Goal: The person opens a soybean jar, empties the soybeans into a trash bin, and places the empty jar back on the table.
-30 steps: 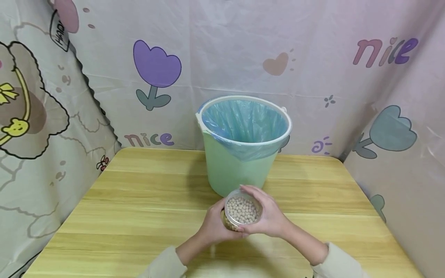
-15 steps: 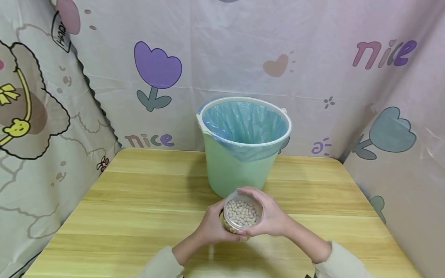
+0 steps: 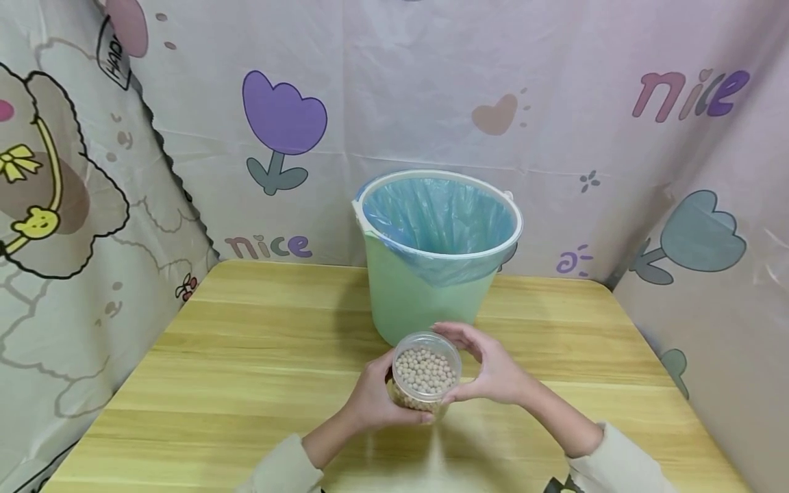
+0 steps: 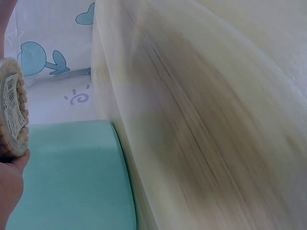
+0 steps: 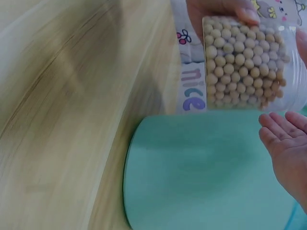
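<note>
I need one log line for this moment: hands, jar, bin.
left hand: grips jar | right hand: fingers extended beside jar | jar: held above table, pale beads inside | green bin: behind jar, blue bag inside

Gripped roughly upright in the left hand (image 3: 374,397): a clear round jar (image 5: 247,67), filled most of the way with small beige balls (image 3: 424,370), bearing a printed label (image 4: 13,106) underneath. Covered or uncovered on top, hard to tell.
</note>
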The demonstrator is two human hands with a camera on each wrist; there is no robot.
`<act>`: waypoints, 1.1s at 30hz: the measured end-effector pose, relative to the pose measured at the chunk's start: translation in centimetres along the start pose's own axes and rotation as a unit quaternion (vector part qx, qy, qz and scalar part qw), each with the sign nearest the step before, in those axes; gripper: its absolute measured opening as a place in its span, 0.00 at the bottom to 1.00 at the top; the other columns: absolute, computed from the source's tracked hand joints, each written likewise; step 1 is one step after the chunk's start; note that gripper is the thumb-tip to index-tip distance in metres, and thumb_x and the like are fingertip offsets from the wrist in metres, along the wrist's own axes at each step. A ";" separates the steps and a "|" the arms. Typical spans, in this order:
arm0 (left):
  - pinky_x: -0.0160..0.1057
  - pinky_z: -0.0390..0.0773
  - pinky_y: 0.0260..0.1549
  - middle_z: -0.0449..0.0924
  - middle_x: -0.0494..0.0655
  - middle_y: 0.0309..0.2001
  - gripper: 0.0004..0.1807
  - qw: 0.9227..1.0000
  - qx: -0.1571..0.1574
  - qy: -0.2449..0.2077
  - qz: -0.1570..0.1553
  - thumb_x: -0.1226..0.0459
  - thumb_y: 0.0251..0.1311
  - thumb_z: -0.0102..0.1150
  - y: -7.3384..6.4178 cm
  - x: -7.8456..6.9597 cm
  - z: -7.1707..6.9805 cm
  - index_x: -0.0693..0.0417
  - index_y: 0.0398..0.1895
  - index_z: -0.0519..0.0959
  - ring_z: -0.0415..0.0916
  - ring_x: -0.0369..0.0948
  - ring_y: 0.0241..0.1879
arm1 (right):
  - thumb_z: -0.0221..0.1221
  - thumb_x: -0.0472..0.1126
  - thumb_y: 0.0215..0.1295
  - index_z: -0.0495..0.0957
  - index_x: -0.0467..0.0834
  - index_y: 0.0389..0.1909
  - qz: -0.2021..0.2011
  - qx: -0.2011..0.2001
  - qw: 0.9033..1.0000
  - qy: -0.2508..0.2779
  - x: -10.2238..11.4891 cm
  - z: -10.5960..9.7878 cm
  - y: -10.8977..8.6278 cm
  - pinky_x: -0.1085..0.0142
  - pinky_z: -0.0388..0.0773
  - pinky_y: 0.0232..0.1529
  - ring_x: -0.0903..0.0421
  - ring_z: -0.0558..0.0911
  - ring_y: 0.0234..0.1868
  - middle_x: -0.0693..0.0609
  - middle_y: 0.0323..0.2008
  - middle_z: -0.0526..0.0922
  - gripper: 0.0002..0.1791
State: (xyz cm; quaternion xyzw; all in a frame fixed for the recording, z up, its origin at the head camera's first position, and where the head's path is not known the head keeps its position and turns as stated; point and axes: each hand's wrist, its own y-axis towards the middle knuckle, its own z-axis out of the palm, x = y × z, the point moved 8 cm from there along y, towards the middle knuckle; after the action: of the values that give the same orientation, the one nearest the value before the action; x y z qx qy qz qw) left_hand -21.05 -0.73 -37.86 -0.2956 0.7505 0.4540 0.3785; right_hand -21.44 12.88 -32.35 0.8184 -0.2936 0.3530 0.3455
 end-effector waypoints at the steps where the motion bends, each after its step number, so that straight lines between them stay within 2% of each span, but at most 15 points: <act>1: 0.36 0.79 0.49 0.77 0.51 0.52 0.47 1.000 -0.001 0.003 0.000 0.61 0.30 0.78 0.0 0.0 0.0 0.56 0.60 0.67 0.76 0.39 0.49 | 0.74 0.34 0.34 0.62 0.30 0.61 -0.007 -0.003 1.000 0.003 -0.1 -0.1 0.0 0.74 0.67 0.62 0.68 0.71 0.59 0.32 0.58 0.70 0.48; 5: 0.36 0.79 0.49 0.77 0.52 0.52 0.47 1.000 -0.003 0.005 0.003 0.61 0.30 0.78 0.0 0.0 -0.2 0.57 0.60 0.67 0.76 0.41 0.50 | 0.73 0.32 0.35 0.63 0.29 0.59 -0.003 -0.011 1.000 0.009 -0.3 -0.5 -0.2 0.73 0.67 0.62 0.71 0.70 0.59 0.29 0.57 0.70 0.46; 8: 0.36 0.79 0.49 0.76 0.51 0.52 0.47 1.000 -0.009 0.009 -0.001 0.60 0.30 0.78 0.1 0.1 -0.3 0.56 0.61 0.66 0.76 0.41 0.50 | 0.73 0.34 0.36 0.62 0.29 0.61 0.012 -0.009 1.000 -0.003 -0.2 -0.4 -0.2 0.73 0.67 0.62 0.66 0.71 0.59 0.31 0.59 0.69 0.47; 13: 0.36 0.79 0.48 0.76 0.50 0.52 0.47 0.999 -0.031 0.031 -0.001 0.59 0.32 0.78 0.3 0.1 -0.5 0.56 0.61 0.66 0.76 0.42 0.49 | 0.75 0.41 0.36 0.59 0.33 0.64 0.028 -0.016 0.997 -0.073 0.4 0.3 0.0 0.62 0.70 0.62 0.48 0.72 0.60 0.38 0.62 0.69 0.52; 15: 0.36 0.80 0.47 0.77 0.50 0.52 0.47 0.998 -0.043 0.043 0.004 0.58 0.32 0.77 0.4 0.0 -0.5 0.57 0.61 0.66 0.77 0.42 0.49 | 0.75 0.45 0.35 0.59 0.36 0.64 0.031 -0.026 0.994 -0.104 0.6 0.6 0.3 0.56 0.72 0.60 0.46 0.72 0.60 0.41 0.62 0.69 0.53; 19: 0.35 0.81 0.45 0.77 0.51 0.51 0.45 0.997 -0.057 0.054 0.017 0.58 0.35 0.74 0.5 0.0 -0.2 0.58 0.61 0.66 0.77 0.43 0.47 | 0.75 0.48 0.34 0.61 0.38 0.63 0.034 -0.047 0.988 -0.143 0.7 1.2 0.7 0.50 0.73 0.58 0.47 0.71 0.59 0.44 0.61 0.69 0.53; 25: 0.36 0.80 0.47 0.77 0.49 0.52 0.44 0.996 -0.062 0.067 0.006 0.57 0.35 0.74 0.5 0.1 -0.1 0.55 0.61 0.67 0.77 0.43 0.48 | 0.76 0.49 0.33 0.63 0.38 0.61 0.032 -0.065 0.987 -0.142 0.8 1.2 0.9 0.48 0.73 0.56 0.48 0.71 0.58 0.45 0.59 0.67 0.51; 30: 0.37 0.80 0.48 0.77 0.49 0.52 0.46 0.997 -0.056 0.061 -0.002 0.57 0.34 0.76 0.5 0.0 -0.1 0.55 0.61 0.66 0.76 0.42 0.49 | 0.76 0.48 0.34 0.64 0.40 0.61 0.040 -0.050 0.991 -0.120 0.8 0.8 0.8 0.46 0.73 0.55 0.47 0.71 0.57 0.44 0.60 0.67 0.50; 33: 0.37 0.80 0.48 0.76 0.49 0.52 0.46 0.997 -0.055 0.052 -0.013 0.57 0.33 0.77 0.4 0.1 -0.1 0.55 0.61 0.66 0.76 0.42 0.49 | 0.76 0.45 0.34 0.64 0.39 0.62 0.041 -0.040 0.992 -0.110 0.6 0.5 0.7 0.49 0.74 0.56 0.47 0.71 0.57 0.43 0.60 0.67 0.49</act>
State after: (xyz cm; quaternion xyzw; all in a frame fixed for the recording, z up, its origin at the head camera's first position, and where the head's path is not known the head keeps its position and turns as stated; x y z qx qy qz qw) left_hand -21.50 -0.68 -37.74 -0.3490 0.7390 0.4734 0.3286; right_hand -21.39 11.91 -31.87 0.8251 -0.3772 0.2628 0.3284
